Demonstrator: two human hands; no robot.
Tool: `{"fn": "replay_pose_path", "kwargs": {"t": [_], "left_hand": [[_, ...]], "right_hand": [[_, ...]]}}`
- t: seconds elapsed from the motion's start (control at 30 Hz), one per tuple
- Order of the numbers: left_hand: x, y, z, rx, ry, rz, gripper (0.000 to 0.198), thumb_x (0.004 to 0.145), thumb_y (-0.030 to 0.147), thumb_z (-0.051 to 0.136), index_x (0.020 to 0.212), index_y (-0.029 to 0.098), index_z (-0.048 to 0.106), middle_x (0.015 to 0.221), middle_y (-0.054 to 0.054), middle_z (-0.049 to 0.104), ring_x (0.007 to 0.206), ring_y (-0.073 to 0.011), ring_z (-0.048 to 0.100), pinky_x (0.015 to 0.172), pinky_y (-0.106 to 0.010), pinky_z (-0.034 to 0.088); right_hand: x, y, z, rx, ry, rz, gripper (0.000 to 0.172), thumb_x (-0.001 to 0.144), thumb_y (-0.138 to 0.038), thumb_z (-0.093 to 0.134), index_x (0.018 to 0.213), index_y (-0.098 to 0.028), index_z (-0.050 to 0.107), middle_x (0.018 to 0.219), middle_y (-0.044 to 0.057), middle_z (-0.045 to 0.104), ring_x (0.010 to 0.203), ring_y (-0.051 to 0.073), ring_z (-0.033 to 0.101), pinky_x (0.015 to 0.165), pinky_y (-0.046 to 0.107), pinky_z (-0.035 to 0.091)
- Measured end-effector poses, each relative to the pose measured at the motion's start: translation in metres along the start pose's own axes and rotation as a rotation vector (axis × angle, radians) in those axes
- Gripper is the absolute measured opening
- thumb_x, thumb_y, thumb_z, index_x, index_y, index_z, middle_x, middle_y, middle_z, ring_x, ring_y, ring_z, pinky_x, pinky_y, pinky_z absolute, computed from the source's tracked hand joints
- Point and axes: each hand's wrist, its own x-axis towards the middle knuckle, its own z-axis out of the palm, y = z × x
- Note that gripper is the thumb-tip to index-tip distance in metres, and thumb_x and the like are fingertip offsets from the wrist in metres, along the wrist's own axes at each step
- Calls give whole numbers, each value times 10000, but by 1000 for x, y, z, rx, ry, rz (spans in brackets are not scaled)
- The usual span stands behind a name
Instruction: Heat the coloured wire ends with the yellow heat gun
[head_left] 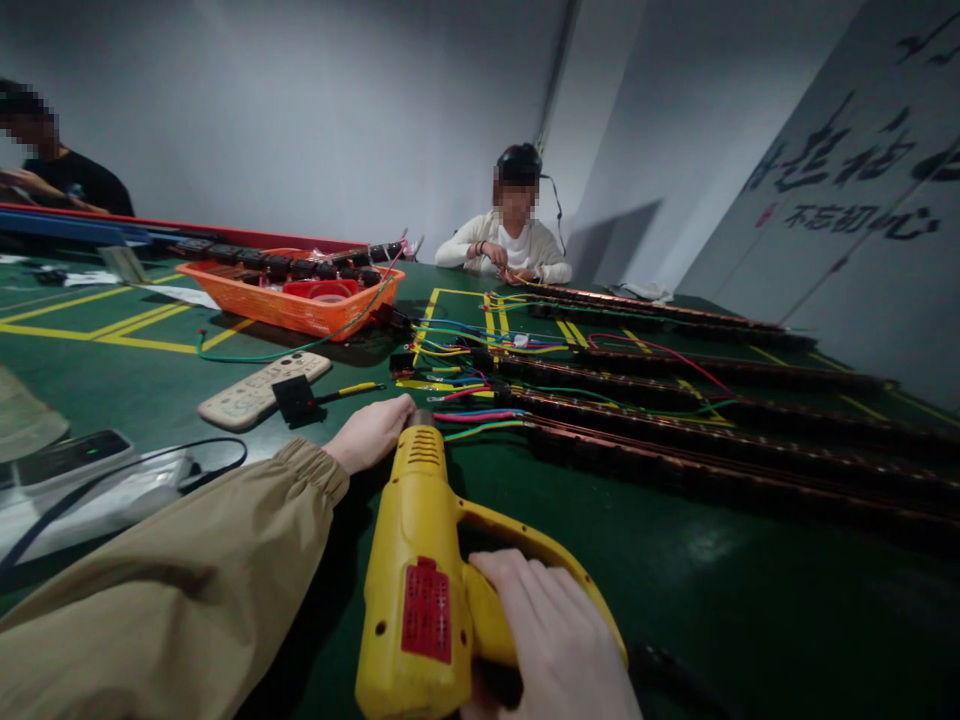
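Observation:
My right hand (551,635) is wrapped round the handle of a yellow heat gun (420,560) with a red label, near the front of the green table. The gun's metal nozzle (423,417) points away from me, at the ends of several coloured wires (484,422). Just left of the nozzle, my left hand (371,432) is closed, its fingertips pressed together; the gun hides what they hold, if anything. The wires run right into long dark copper-coloured bundles (645,455).
An orange basket (292,310) holds dark parts. Left lie a beige remote-like object (259,392), a black square piece (293,400) and a white power strip (112,495). One person (517,245) sits across the table, another (79,180) at far left.

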Motion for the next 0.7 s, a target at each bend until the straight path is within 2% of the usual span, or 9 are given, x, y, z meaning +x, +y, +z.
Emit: {"fn": "replay_pose_path", "kwargs": {"t": [0.13, 0.27, 0.33, 0.47, 0.63, 0.7], "left_hand": [[0, -1, 0, -24, -8, 5, 248, 887, 340, 242, 899, 204, 449, 890, -40, 577, 817, -191, 533, 664, -271, 333], [0, 0, 0, -22, -8, -7, 257, 890, 343, 239, 913, 206, 454, 894, -40, 577, 815, -191, 528, 662, -270, 332], [0, -1, 0, -32, -4, -1, 262, 893, 346, 236, 900, 203, 455, 887, -39, 575, 811, -187, 526, 662, -268, 334], [1, -4, 2, -67, 7, 40, 283, 902, 366, 230, 878, 196, 455, 883, -37, 575, 808, -177, 520, 678, -266, 344], [1, -6, 3, -95, 17, 72, 309, 908, 399, 239, 856, 188, 459, 844, -34, 574, 781, -170, 514, 682, -271, 350], [0, -7, 3, -107, 19, 71, 302, 909, 399, 250, 851, 189, 459, 835, -27, 571, 776, -167, 512, 685, -272, 351]], "right_hand": [[-4, 9, -2, 24, -28, -89, 642, 637, -686, 398, 1143, -311, 521, 1040, -149, 583, 856, -40, 499, 779, 119, 344], [-4, 4, 4, -14, 61, 13, 735, 580, -813, 324, 1046, -310, 589, 923, -145, 615, 779, -34, 504, 741, 142, 334], [-3, 1, 5, 0, 100, 57, 756, 574, -840, 278, 979, -301, 619, 883, -135, 624, 776, -31, 514, 755, 146, 335], [-3, 3, 1, 34, 70, 71, 806, 588, -849, 175, 923, -283, 640, 901, -123, 631, 805, -30, 541, 772, 142, 348], [-11, 17, -10, 65, 20, 116, 698, 614, -807, 288, 942, -292, 627, 929, -131, 630, 824, -32, 556, 778, 131, 362], [-13, 22, -16, 40, 5, 126, 736, 564, -839, 304, 947, -293, 617, 944, -144, 625, 838, -36, 559, 779, 124, 369]]}}
